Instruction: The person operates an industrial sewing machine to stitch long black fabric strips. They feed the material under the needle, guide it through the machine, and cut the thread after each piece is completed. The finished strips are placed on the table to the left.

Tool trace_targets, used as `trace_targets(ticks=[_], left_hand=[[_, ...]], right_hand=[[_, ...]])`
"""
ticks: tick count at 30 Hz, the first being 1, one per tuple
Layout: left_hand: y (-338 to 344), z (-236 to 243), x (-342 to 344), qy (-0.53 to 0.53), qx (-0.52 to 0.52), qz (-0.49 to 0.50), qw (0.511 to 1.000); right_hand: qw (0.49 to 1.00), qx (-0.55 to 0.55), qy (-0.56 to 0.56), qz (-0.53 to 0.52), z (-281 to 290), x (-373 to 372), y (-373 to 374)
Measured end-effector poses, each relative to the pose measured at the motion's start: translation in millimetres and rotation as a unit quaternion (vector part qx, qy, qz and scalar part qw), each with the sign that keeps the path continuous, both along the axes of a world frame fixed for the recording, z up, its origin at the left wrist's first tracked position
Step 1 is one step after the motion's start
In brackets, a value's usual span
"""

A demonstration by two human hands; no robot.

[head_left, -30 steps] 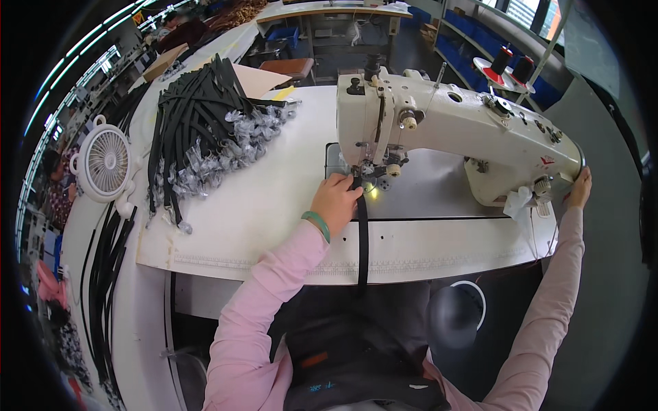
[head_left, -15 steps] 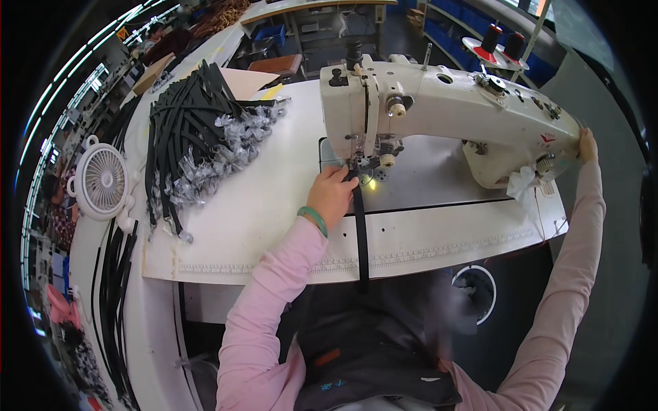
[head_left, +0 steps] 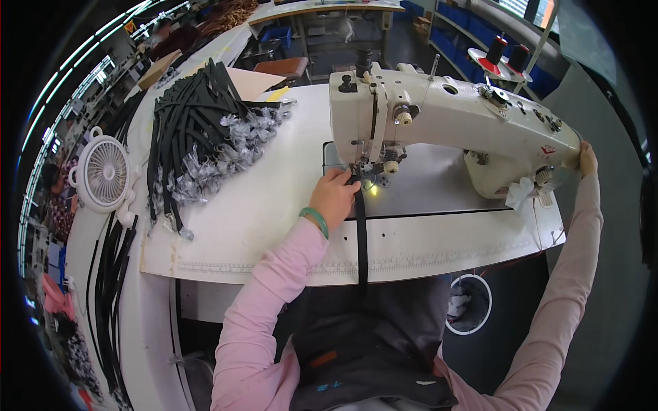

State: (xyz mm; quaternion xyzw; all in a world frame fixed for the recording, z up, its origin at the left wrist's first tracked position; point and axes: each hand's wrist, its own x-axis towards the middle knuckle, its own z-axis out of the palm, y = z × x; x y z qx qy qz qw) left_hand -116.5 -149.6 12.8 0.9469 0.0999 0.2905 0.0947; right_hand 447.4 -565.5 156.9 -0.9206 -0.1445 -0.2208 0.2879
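Left hand point(head_left: 332, 201) pinching black strap point(head_left: 362, 240); right hand point(head_left: 588, 159) at right end of sewing machine point(head_left: 473, 113), grip hidden.
Strap position barely changed in a second: apparently steadied beneath the machine head point(head_left: 353, 116), trailing across worktop point(head_left: 439, 236).

Bright overall; ceiling strips point(head_left: 137, 10) and a window point(head_left: 515, 7) shine at the upper corners; a yellow glow point(head_left: 373, 190) lights the needle area; the left hand point(head_left: 332, 200) looks sharp; fisheye edges bend into black.

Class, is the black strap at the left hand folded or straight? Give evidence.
Straight: the strap runs unfolded from the left hand to the front edge of the table. Beneath the hand, cannot tell.
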Motion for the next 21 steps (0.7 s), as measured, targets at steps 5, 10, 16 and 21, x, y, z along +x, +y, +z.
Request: trace_targets(ticks=[5,10,16,21], left_hand=[[5,-8,-5,-0.001,0.031,0.010,0.999],[-7,4,-5,0.011,0.054,0.015,0.998],[-2,6,1,-0.006,0.045,-0.025,0.999],[1,2,3,-0.017,0.034,-0.031,0.999]], right_hand=[[0.968,0.243,0.036,0.047,-60,-45,11],[0.831,0.539,0.064,0.120,-104,-78,37],[0.950,0.310,-0.004,0.050,-34,-79,29],[0.993,0.092,-0.043,0.056,-3,-28,11]])
